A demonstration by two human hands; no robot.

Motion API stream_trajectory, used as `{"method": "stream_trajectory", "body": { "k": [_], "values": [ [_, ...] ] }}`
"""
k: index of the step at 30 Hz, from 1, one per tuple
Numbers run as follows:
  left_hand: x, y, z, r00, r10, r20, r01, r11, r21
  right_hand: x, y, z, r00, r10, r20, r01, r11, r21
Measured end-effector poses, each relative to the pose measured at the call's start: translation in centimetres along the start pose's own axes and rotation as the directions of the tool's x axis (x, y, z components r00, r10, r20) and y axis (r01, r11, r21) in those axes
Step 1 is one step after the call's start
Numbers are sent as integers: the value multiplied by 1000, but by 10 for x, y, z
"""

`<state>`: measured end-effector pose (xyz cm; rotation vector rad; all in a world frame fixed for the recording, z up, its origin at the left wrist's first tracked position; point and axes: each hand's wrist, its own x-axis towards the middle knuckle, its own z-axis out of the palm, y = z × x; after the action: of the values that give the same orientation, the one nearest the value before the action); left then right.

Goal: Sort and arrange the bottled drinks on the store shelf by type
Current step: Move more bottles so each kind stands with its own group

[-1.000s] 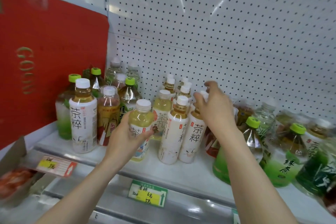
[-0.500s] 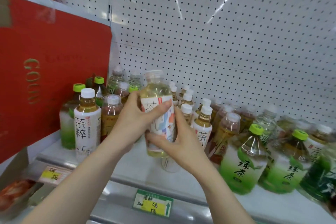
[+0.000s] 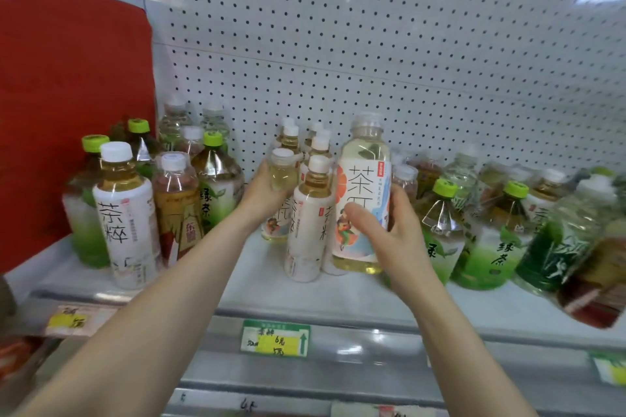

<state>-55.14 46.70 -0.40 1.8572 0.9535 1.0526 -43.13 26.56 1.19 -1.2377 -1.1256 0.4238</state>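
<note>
The tall bottle [image 3: 364, 193] carried a big 茶 on a white label with an orange slice and a cartoon figure; the character below it was half covered. It held pale yellow tea under a clear cap. The right hand [image 3: 393, 240] had its grip closed round this bottle, thumb across the label and fingers behind. The bottle stood upright just right of a white bottle [image 3: 310, 220]; whether its base met the shelf [image 3: 338, 294] could not be told.

The left hand [image 3: 267, 189] gripped the shoulder of a small bottle [image 3: 283, 173] of pale tea, further back on the shelf behind the white bottle.

At the left front stood a 茶粹 bottle [image 3: 125, 220] with amber tea and a white cap. Beside it was an amber bottle [image 3: 178, 206] with a red label, then a green-capped bottle [image 3: 216, 186] marked 绿茶. More 绿茶 bottles [image 3: 491, 247] crowded the right side.

The price tag [image 3: 275, 338] on the shelf edge read 茶粹, 6元 and 5元.
</note>
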Motion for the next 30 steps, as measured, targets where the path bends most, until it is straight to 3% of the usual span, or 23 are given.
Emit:
{"method": "stream_trajectory", "body": {
  "k": [7, 15, 21, 30],
  "values": [
    [-16, -23, -5, 987, 48, -155, -35, 996, 83, -15, 11, -3, 997, 73, -2, -73, 997, 19],
    [-91, 4, -52, 901, 221, -373, -205, 975, 83, -24, 22, 3, 993, 117, -5, -117, 990, 80],
    [-118, 49, -55, 985, 116, -130, -155, 923, -351, -39, 24, -12, 988, 156, -22, -150, 975, 162],
    [-140, 89, 40, 990, 102, 94, -52, 901, -430, -62, 12, -105, 988, 128, -91, -113, 982, 155]
  ]
}}
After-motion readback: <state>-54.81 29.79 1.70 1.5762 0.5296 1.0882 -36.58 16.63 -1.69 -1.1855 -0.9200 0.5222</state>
